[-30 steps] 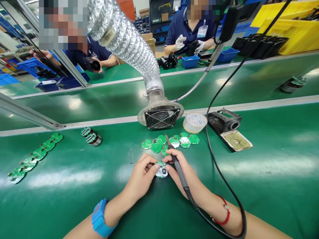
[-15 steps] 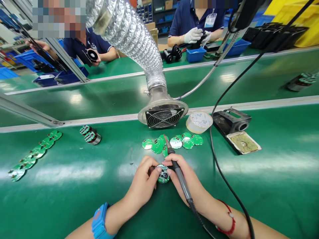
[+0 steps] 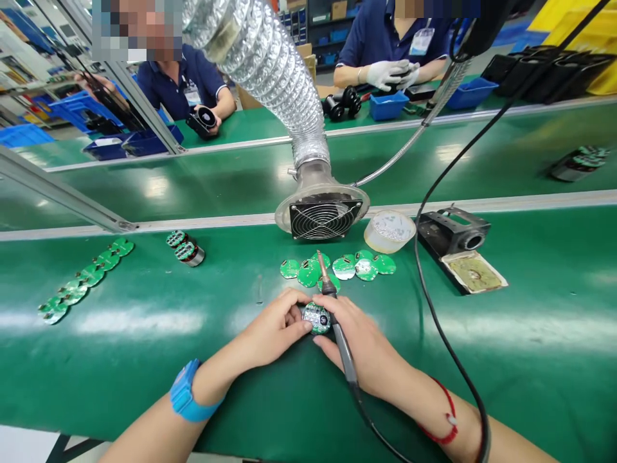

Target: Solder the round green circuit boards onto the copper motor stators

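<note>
Between both hands is a round circuit board (image 3: 317, 317) with a dark round part on its top. My left hand (image 3: 277, 328) grips it from the left with thumb and fingers. My right hand (image 3: 359, 337) holds a soldering iron (image 3: 344, 354), its tip pointing away from me, and its fingers also reach the board's right side. The right thumb lies apart, just below the board. Several round green boards (image 3: 308, 272) lie overlapping in a row beyond the hands, and the iron's tip is over them.
A fan with a silver duct (image 3: 324, 220) hangs behind the boards. Right of it are a tape roll (image 3: 389, 231) and an iron stand with sponge (image 3: 456, 231). At left lie more boards (image 3: 91, 275) and two motor-like parts (image 3: 189, 253). Two people work across the bench.
The held board has turned, and my hands with it are slightly higher in the picture. My right thumb has come off the board's face. The view has shifted; the bench's near edge now shows.
</note>
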Available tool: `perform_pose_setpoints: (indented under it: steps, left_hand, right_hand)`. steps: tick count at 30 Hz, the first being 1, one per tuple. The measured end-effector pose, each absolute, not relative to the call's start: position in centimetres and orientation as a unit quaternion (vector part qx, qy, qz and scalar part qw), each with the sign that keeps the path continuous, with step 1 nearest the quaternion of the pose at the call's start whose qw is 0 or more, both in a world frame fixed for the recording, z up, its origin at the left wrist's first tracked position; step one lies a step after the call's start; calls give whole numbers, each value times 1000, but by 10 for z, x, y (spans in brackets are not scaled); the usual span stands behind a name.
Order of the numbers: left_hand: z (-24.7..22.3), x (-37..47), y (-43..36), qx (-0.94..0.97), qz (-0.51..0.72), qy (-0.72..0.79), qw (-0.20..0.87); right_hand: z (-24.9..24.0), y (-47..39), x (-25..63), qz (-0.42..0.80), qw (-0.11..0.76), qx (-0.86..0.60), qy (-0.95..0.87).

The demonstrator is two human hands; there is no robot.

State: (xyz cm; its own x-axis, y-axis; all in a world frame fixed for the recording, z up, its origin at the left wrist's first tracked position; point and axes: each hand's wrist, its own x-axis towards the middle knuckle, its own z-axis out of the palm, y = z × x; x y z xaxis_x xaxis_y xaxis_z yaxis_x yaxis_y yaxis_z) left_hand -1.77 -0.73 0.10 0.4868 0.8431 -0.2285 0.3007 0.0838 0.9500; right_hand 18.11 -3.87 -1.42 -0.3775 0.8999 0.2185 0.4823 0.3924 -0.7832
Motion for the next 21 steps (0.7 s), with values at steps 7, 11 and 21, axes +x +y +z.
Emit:
perform_pose_setpoints:
  steps: [7, 11, 21]
  left_hand:
    - [2, -14, -11, 630, 223, 455, 588]
    - [2, -12, -13, 618, 220, 471, 589]
    - [3, -10, -15, 604, 234, 476, 595]
  right_hand:
    - [-24, -40, 178, 285, 347, -440, -778]
    - [-26, -41, 177, 291, 359, -436, -772]
    - [-28, -40, 177, 309, 350, -437, -769]
